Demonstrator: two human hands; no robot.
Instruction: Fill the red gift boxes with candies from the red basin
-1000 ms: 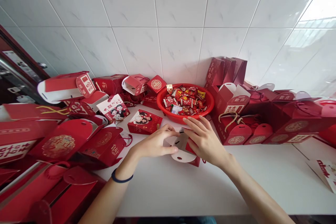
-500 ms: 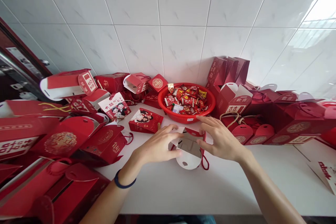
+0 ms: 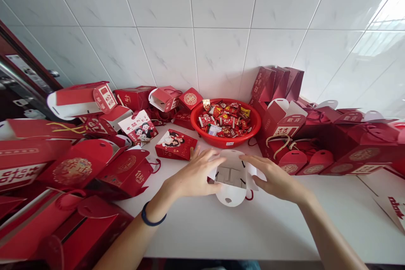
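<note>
An unfolded red gift box point(image 3: 230, 177) stands on the white table in front of me, its top open and its white inside showing. A rounded white flap with a hole points toward me. My left hand point(image 3: 198, 173) is at the box's left side, thumb by the near corner and fingers over the far left edge. On the opposite side my right hand point(image 3: 274, 177) has its thumb and fingers around the white right flap. A dark red cord handle point(image 3: 249, 195) hangs out at the lower right. No sweets show inside the box.
Behind the box stands a red plastic basin point(image 3: 229, 140) of wrapped sweets point(image 3: 228, 120). A small red box with a printed couple point(image 3: 174, 143) lies to its left. Stacked red gift boxes point(image 3: 82, 162) crowd the left, with more red boxes point(image 3: 357, 147) at right. A tiled wall closes the back.
The box's right side has folded outward, so its white inner flap now shows. My right hand has moved slightly right with it; my left hand stays at the left side.
</note>
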